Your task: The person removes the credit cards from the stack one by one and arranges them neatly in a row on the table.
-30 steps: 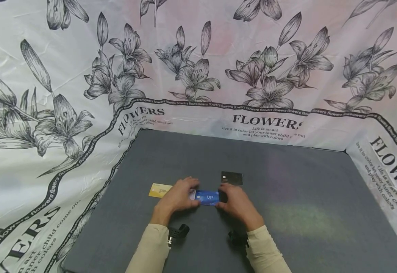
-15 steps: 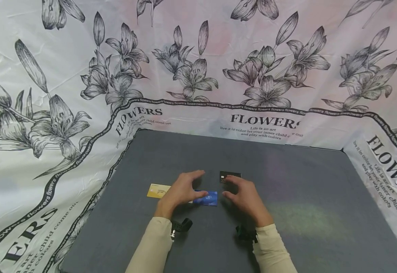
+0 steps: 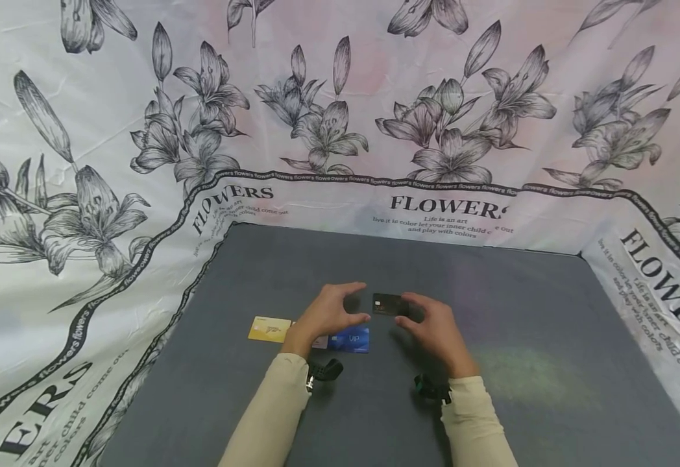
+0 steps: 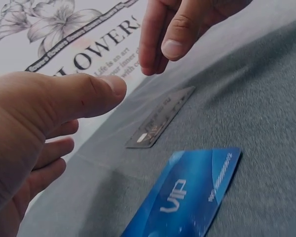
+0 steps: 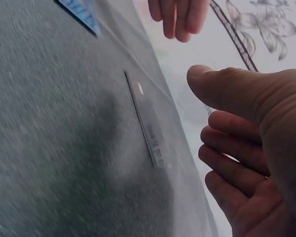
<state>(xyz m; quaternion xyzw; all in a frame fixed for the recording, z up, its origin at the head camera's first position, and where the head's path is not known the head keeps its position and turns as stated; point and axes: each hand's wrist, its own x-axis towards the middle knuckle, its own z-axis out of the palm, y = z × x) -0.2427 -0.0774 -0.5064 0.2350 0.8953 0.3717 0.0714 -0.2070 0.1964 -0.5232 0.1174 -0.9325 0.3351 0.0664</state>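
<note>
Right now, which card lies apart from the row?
The black card, set farther back; the yellow card, blue card and partly hidden card between them form the nearer row.

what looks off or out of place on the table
Only the black card stands out: it lies farther back, out of line with the row that includes the yellow card and blue card. No spill or damage shows.

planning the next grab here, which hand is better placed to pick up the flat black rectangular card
Probably the right hand: in the head view its fingertips overlap the right end of the black card, while the left hand sits just short of the left end. Neither seems to touch it.
</note>
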